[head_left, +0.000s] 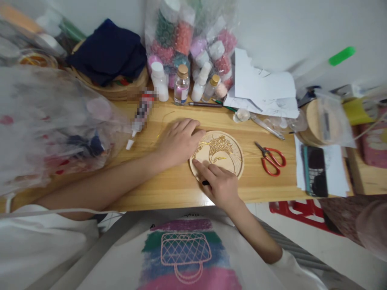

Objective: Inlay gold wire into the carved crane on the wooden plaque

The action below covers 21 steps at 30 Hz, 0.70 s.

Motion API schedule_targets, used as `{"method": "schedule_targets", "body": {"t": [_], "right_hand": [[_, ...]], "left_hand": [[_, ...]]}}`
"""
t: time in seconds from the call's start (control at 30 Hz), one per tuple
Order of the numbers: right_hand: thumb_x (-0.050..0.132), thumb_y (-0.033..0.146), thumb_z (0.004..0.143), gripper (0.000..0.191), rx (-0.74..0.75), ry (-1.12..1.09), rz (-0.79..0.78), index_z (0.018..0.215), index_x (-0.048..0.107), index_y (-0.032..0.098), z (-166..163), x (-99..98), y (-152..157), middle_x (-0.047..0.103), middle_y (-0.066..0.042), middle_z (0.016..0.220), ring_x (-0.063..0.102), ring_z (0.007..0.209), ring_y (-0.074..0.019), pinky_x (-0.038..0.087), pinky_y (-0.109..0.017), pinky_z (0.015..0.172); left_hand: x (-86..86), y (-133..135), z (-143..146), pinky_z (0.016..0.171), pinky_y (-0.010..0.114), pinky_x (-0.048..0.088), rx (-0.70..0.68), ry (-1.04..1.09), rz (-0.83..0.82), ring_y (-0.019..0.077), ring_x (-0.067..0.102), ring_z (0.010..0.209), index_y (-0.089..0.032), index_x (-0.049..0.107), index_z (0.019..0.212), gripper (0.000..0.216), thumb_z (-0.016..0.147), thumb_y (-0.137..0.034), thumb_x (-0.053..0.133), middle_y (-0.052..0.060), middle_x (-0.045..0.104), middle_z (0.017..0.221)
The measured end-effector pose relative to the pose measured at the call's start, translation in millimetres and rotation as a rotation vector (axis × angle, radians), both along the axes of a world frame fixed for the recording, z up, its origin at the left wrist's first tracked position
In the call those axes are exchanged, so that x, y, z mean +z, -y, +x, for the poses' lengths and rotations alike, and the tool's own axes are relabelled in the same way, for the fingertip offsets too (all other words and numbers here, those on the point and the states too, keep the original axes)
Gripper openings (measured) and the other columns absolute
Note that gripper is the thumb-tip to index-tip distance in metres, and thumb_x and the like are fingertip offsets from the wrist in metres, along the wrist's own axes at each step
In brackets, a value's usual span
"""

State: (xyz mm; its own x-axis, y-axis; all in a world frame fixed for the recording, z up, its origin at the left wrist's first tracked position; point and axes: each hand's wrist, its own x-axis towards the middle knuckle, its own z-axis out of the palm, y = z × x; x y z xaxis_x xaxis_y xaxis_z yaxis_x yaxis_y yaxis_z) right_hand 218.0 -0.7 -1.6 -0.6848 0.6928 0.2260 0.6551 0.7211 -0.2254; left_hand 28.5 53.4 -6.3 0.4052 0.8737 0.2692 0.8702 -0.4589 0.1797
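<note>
A round wooden disc (225, 153) with a gold-wire bird pattern lies on the wooden table (169, 185). My left hand (178, 141) rests palm down on the disc's left edge, fingers together and flat, beside a thin gold wire (163, 121). My right hand (219, 183) is at the disc's lower left rim, index finger stretched onto the pattern, the other fingers curled round a small dark tool (206, 183).
Red scissors (271, 158) lie right of the disc. A glue tube (139, 121), small bottles (182, 84), bagged bead jars (193, 40), white paper (263, 88), a plastic bag (45, 129) at left, and a basket with dark cloth (109, 60) stand around.
</note>
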Motion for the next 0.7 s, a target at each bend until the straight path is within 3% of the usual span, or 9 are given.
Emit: {"method": "schedule_targets", "body": {"t": [0.4, 0.7], "right_hand": [[0.049, 0.015, 0.085, 0.046, -0.011, 0.015, -0.038, 0.129, 0.06, 0.018, -1.3, 0.9, 0.0, 0.072, -0.004, 0.094, 0.061, 0.075, -0.0146, 0.047, -0.025, 0.061], [0.049, 0.015, 0.086, 0.04, 0.003, 0.012, 0.049, 0.122, 0.064, 0.015, -4.1, 3.9, -1.8, 0.073, -0.003, 0.093, 0.062, 0.071, -0.0145, 0.044, -0.026, 0.06]], "left_hand": [[1.3, 0.2, -0.3, 0.09, 0.041, 0.047, -0.001, 0.023, -0.006, 0.027, 0.056, 0.108, -0.016, 0.067, 0.106, 0.026, 0.088, -0.012, 0.048, 0.013, 0.062, 0.114], [-1.0, -0.5, -0.3, 0.089, 0.04, 0.046, 0.005, -0.002, -0.015, 0.0261, 0.055, 0.108, -0.017, 0.066, 0.107, 0.026, 0.089, -0.015, 0.047, 0.011, 0.062, 0.116]]}}
